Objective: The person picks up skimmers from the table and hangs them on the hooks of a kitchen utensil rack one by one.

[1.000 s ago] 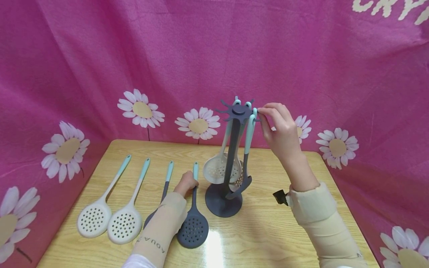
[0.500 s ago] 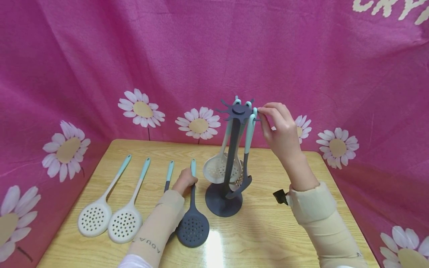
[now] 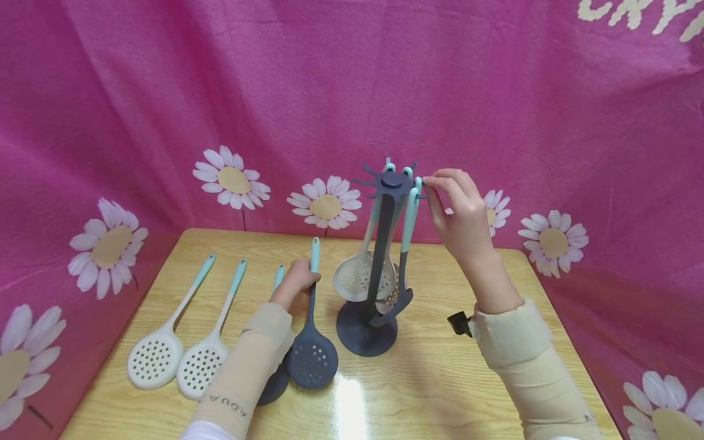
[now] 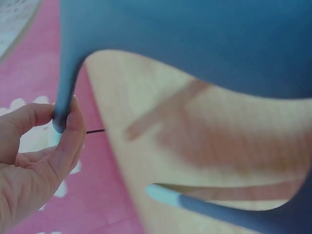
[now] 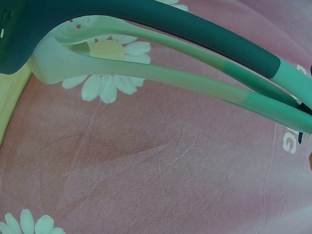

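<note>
Compared with half a second ago, the left hand (image 3: 299, 275) is farther from the person and slightly more to the left, and the dark grey, round-headed skimmer with a mint-green handle end (image 3: 312, 366) has moved with it. The skimmer now appears raised above the light wood-grain table (image 3: 440, 379); in the left wrist view a blurred shadow lies on the wood, apart from it. The right hand (image 3: 461, 205) has not changed place.

The skimmer's flat disc is pierced with small round holes and points toward the person; its slim handle points away, ending in a small hanging hole. The left thumb and fingers pinch the handle just below the mint section. Beside it, partly under the left arm, lies a second dark utensil with a mint-green tip (image 3: 272, 386).

The right thumb and forefinger pinch a prong of the dark upright utensil stand (image 3: 381, 256), where pale and dark utensils hang by mint loops. Farther left lie two white perforated skimmers with mint handles (image 3: 156, 357).
</note>
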`<state>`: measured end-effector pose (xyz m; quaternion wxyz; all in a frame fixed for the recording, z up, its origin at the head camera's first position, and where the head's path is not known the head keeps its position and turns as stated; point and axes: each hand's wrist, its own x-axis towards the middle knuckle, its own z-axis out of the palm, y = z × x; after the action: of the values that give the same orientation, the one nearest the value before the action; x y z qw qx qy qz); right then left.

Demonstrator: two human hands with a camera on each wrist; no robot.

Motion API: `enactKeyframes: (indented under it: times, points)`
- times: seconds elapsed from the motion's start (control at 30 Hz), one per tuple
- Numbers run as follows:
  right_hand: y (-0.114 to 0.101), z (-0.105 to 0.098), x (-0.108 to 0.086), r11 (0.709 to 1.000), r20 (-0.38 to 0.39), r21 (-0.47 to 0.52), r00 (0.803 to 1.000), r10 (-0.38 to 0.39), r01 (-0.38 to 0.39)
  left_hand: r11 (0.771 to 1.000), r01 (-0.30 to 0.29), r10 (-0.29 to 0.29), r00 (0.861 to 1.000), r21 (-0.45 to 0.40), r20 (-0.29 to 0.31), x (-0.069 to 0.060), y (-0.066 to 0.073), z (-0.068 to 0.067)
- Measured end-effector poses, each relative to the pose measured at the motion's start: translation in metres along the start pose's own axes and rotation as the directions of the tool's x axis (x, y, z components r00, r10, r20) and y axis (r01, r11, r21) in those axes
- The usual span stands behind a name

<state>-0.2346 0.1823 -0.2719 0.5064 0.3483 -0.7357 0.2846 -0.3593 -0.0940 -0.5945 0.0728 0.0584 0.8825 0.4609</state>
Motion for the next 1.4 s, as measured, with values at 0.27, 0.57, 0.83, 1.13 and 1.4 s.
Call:
enactKeyframes:
  times: [0.27, 0.57, 0.83, 1.13, 1.4]
  points:
    - [0.0, 0.001, 0.0, 1.0, -0.016, 0.009, 1.0, 0.009, -0.009, 0.996, 0.079, -0.079, 0.997, 0.033, 0.007, -0.074, 0.138, -0.057]
    - [0.0, 0.001, -0.001, 1.0, -0.006, 0.008, 1.0, 0.004, -0.004, 0.979, -0.163, 0.179, 0.976, 0.125, -0.125, -0.094, 0.184, -0.082]
    - [0.0, 0.001, 0.0, 1.0, -0.001, 0.001, 1.0, 0.007, -0.007, 0.936, -0.313, 0.343, 0.914, 0.16, -0.219, -0.106, 0.214, -0.094]
    - [0.0, 0.001, 0.0, 1.0, -0.001, 0.005, 1.0, 0.004, -0.004, 0.862, -0.483, 0.505, 0.844, 0.15, -0.181, -0.118, 0.238, -0.108]
    - [0.0, 0.0, 0.0, 1.0, 0.006, -0.006, 1.0, 0.002, -0.002, 0.829, -0.549, 0.559, 0.817, 0.107, -0.143, -0.119, 0.248, -0.111]
